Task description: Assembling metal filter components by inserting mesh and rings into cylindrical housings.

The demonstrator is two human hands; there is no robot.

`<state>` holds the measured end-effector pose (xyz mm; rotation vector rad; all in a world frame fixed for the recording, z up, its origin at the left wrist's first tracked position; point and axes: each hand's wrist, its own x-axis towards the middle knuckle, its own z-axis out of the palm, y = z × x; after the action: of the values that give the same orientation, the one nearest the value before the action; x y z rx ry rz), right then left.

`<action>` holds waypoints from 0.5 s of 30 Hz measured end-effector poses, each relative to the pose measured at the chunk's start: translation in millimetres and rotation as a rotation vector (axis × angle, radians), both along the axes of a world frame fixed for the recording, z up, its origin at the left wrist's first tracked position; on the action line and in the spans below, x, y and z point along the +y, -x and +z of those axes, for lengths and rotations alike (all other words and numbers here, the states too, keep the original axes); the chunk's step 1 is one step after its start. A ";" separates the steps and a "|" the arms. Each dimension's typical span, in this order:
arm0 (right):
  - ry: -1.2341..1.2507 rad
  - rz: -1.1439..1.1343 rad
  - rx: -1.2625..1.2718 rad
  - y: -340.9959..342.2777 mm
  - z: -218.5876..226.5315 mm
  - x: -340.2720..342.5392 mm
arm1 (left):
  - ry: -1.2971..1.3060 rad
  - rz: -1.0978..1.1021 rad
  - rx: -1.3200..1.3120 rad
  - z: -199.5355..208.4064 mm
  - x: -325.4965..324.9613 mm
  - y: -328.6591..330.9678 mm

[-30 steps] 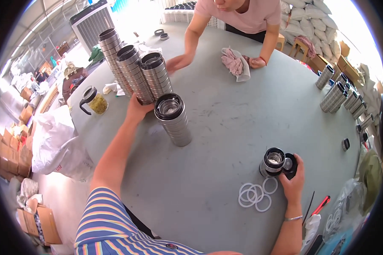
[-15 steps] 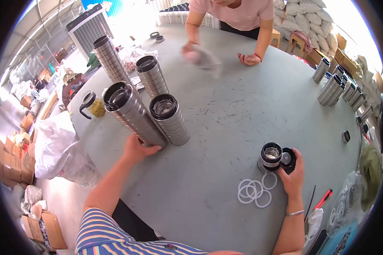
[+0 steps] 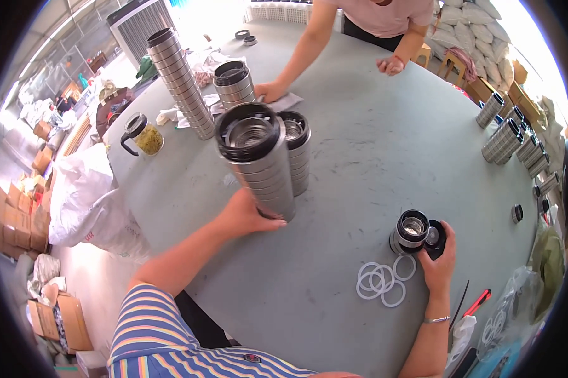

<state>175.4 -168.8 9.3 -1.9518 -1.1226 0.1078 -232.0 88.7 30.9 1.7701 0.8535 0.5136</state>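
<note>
My left hand (image 3: 249, 214) is wrapped round the lower end of a tall ribbed steel cylinder (image 3: 268, 183) with a black collar. Whether its base touches the table cannot be told. Close behind it, a second steel cylinder (image 3: 299, 160) with a black rim is partly hidden. On the right, my right hand (image 3: 438, 261) has thumb and fingers round a black round cap (image 3: 435, 234) with a grey centre. That cap sits against a short steel cup (image 3: 407, 234) with a black rim. Several white sealing rings (image 3: 375, 283) lie overlapping just left of this hand.
Across the grey table (image 3: 353, 164), a co-worker's hand (image 3: 271, 91) presses on a cloth (image 3: 289, 103). At the left stand a taller steel stack (image 3: 182, 85), another steel cylinder (image 3: 233, 85) and a handled jug (image 3: 146, 138). Several steel cylinders (image 3: 503, 142) and a red cutter (image 3: 479, 302) are at the right.
My left hand has moved the tall cylinder rightward, now in front of the second cylinder. The co-worker's cloth hand has shifted left, toward the cylinders. My right hand keeps its hold on the cap.
</note>
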 end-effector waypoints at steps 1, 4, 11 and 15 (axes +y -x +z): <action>0.002 0.000 0.006 0.5 -1.6 1.8 | 0.004 0.010 0.002 -0.3 0.2 -4.3; -0.003 -0.006 0.004 0.5 -4.2 1.9 | -0.151 -0.002 0.004 2.0 -0.8 -22.4; 0.014 -0.015 -0.011 -1.0 -1.0 0.0 | -0.138 -0.080 0.048 -1.8 2.5 -39.8; 0.031 -0.010 -0.028 -1.1 -0.7 -2.8 | 0.095 0.022 -0.255 0.8 30.0 -6.4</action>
<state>176.6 -171.6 8.6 -1.9919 -1.1355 0.0927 -225.5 118.7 31.7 1.5703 0.7071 0.6859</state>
